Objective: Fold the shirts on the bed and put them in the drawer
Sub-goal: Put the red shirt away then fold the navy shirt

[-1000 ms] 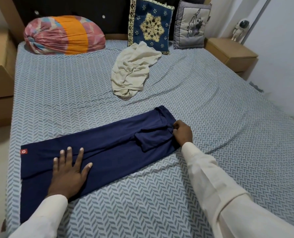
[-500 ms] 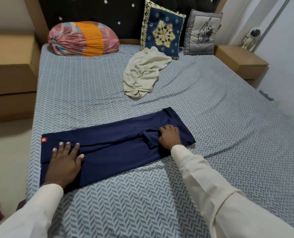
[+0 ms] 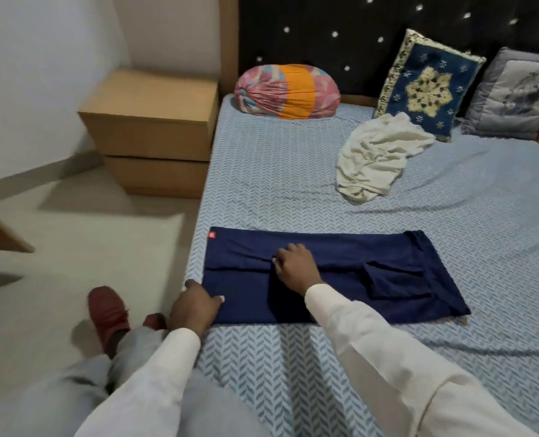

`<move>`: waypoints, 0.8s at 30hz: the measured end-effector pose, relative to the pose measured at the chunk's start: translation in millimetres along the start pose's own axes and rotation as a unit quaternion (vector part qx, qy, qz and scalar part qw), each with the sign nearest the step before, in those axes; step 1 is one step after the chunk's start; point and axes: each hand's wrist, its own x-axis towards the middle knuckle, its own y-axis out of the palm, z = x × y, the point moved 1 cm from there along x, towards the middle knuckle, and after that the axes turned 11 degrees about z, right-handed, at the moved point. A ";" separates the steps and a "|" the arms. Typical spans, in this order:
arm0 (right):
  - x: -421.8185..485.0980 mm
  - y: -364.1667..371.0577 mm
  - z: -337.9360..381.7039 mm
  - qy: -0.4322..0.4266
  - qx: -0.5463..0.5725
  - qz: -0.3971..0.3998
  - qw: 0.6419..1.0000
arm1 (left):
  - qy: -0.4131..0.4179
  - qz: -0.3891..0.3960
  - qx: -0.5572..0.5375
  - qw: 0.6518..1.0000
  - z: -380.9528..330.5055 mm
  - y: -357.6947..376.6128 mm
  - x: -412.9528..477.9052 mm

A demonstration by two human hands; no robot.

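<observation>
The navy shirt (image 3: 340, 247) lies as a long strip under both hands: the right hand (image 3: 296, 268) has slid from collar end to middle, fingertips bent on the fold (pinching or not, unclear), and the left hand (image 3: 194, 305) now pinches the hem corner, likely readying the crosswise fold.

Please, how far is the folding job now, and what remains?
Done: the navy shirt lies folded into a long strip, sleeve folded in. In hand: the left hand grips its near corner, the right hand rests on its middle. Left: the cross folds, the crumpled cream shirt, and the closed bedside drawers.
</observation>
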 end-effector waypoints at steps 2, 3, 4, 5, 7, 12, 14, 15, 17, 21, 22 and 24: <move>16.2 1.5 49.8 -0.021 -0.002 0.028 0.999 | -0.024 0.003 0.009 1.000 7.5 -8.7 0.1; 21.8 0.6 66.1 -0.022 -0.002 0.036 0.999 | -0.027 0.013 0.020 0.999 6.8 -8.7 -0.6; 28.5 1.8 87.6 -0.027 0.002 0.045 0.999 | -0.029 0.025 0.019 0.999 12.0 -10.6 -0.2; 34.0 3.2 104.6 -0.027 0.011 0.050 0.998 | -0.023 0.044 0.017 0.999 15.7 -9.9 1.5; 42.1 5.5 136.0 -0.014 0.039 0.069 0.997 | -0.003 0.070 -0.018 0.997 26.9 -7.2 7.6; 63.4 0.0 177.5 0.069 0.038 0.120 0.990 | 0.040 0.068 -0.152 0.985 34.4 -5.5 6.0; 72.6 -2.9 179.0 0.098 0.034 0.137 0.985 | 0.049 0.058 -0.214 0.974 33.4 -2.2 2.0; 75.7 -3.7 178.8 0.110 0.036 0.143 0.983 | 0.054 0.048 -0.241 0.968 32.5 -0.3 0.6; 80.4 -4.5 176.3 0.130 0.052 0.146 0.979 | 0.069 0.026 -0.267 0.961 29.1 2.9 -4.2; 86.9 -13.9 149.4 0.157 0.210 0.160 0.952 | 0.127 -0.001 -0.217 0.968 15.0 9.8 -14.8; 89.3 -14.7 136.0 0.166 0.282 0.173 0.929 | 0.150 -0.016 -0.208 0.966 11.3 13.1 -18.4; 84.2 -19.8 112.0 0.180 0.423 0.184 0.869 | 0.195 -0.041 -0.171 0.965 3.7 22.8 -23.6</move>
